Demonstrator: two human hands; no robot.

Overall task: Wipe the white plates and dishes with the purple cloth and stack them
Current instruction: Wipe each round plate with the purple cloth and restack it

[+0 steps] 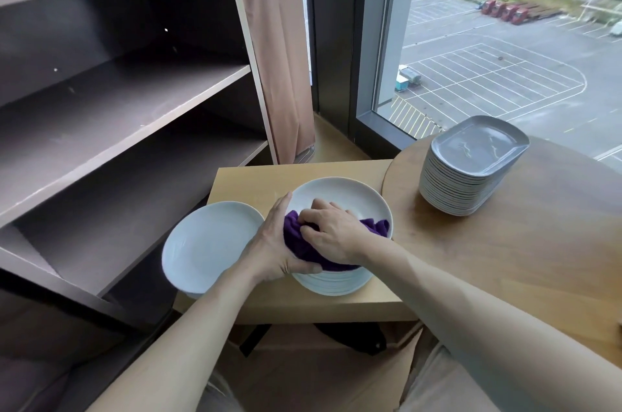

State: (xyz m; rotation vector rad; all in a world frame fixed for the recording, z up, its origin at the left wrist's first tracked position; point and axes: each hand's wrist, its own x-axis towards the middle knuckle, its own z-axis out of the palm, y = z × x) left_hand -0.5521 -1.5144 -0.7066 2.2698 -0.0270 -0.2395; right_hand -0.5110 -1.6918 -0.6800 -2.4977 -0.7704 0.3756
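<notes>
Window-side corner, with the window point(505, 58) behind; a low wooden table point(303, 307) stands between open shelving point(134, 92) and a round table point(538, 260) bearing a stack of grey dishes point(471, 169).

Task items: a stack of white dishes point(333, 283) sits on the low table; its top dish point(340, 196) is being wiped in place; a second white plate point(208, 243) lies just beside, to the left, overhanging the table edge.

Hands: the left hand point(272, 243) clasps the top dish at its near-left rim, thumb along the rim and fingers curled under; the right hand point(331, 230) has its fingers bunched around the purple cloth point(296, 240), pressing it into the bowl of the dish.

Assessment: wiping is under way; stacking of this dish is not yet done.

Recommendation: keep the rim grip firm so the stack does not shift; sweep the cloth round the whole bowl and out over the rim, the far side appearing uncovered; press moderately, since glazed dishes probably slide on each other; mind the overhanging plate when lifting.
</notes>
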